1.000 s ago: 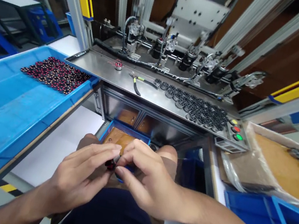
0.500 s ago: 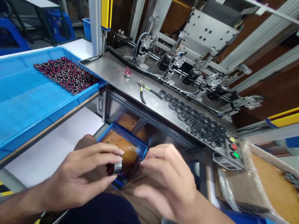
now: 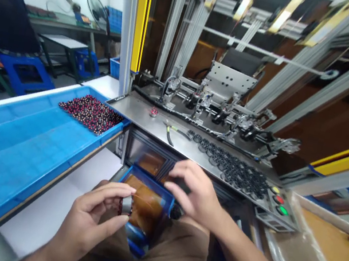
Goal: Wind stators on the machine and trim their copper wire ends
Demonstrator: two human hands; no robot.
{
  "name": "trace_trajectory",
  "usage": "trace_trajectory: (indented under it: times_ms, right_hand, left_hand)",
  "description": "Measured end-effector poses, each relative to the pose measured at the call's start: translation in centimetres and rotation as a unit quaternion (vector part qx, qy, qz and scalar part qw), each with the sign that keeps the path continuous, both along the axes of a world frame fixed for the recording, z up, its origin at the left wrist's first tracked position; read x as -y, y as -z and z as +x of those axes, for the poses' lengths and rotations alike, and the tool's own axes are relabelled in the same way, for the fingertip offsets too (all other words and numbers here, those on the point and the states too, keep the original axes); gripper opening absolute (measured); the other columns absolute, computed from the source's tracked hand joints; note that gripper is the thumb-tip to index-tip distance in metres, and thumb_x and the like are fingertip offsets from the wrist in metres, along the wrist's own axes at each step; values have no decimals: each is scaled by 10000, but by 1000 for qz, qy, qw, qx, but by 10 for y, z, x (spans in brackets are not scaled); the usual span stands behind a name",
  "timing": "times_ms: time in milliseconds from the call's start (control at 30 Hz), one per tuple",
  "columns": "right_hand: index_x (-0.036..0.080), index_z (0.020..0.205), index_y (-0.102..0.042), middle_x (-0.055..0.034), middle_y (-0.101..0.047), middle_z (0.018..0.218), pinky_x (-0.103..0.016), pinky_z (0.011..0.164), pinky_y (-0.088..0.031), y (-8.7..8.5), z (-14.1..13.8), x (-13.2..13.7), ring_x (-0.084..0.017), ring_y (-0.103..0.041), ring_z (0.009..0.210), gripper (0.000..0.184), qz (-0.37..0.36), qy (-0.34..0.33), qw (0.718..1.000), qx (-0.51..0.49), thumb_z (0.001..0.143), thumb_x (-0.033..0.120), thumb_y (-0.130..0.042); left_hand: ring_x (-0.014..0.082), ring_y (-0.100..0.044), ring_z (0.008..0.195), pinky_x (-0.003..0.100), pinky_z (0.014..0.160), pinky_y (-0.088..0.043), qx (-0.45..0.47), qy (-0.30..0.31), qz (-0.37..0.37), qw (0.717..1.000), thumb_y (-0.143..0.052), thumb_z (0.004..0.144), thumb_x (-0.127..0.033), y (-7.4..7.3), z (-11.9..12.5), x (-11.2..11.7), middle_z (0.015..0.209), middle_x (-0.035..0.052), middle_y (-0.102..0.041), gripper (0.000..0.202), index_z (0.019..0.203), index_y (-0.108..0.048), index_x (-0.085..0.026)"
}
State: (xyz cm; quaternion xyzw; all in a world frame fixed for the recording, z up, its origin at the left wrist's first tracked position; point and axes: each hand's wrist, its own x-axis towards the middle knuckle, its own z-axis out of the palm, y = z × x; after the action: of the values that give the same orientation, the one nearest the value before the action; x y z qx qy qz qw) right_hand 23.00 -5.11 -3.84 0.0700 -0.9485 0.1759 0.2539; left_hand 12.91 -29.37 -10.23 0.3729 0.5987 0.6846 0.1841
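Note:
My left hand pinches a small wound motor stator, a silver cylinder with dark red windings, between thumb and fingertips. A thin reddish wire seems to trail from its top to the right. To the right of it and a little higher hovers my right hand, fingers bent and thumb apart, with nothing visible between them. Below both hands, a blue bin with brown sheet material inside stands by my knees. Another stator with red wires sits on the metal bench.
Green-and-black cutters and rows of black plastic parts lie on the bench before the machine. On the left, a blue tray holds many wound stators. Buttons and a lined box are at right.
My view has tilted up and shifted left. My right hand has risen and drawn away from my left hand, which still holds the stator.

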Motion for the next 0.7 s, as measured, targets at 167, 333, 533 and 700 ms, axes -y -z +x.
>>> trace_trajectory:
  times_ms: [167,333,533,700]
  right_hand:
    - [123,1178,-577,-185,-602,1205,-427,1002,-434,7,-88,-61,-282,-552,1152,428,45,242,969,36,873,417,-635]
    - [93,1288,-523,-207,-577,1271,-485,1022,-406,33,-140,-82,-322,-526,1213,612,57,320,935,145,871,535,-591]
    - [164,1262,-535,-120,-543,1311,-549,1027,-389,49,-147,-89,-298,-510,1215,445,34,327,920,215,912,435,-579]
    - [131,1136,-599,-126,-580,1248,-514,1041,-379,41,-140,-101,-285,-515,1201,330,-33,265,942,201,910,371,-585]
  left_hand:
    - [262,-722,978,292,738,-631,113,-23,34,993,-722,798,-239,18,-4,-12,1180,134,-707,296,1089,-695,-189]
    - [264,-709,1011,296,713,-636,100,-89,41,990,-678,835,-264,19,-3,-4,1143,102,-727,189,1010,-708,-200]
    - [203,-652,1104,316,946,-550,72,-123,67,988,-651,854,-183,10,-4,2,1137,67,-709,172,1016,-694,-221]
    - [228,-665,1057,314,841,-580,107,-110,58,986,-666,843,-219,7,0,-2,1125,100,-709,147,984,-689,-186]
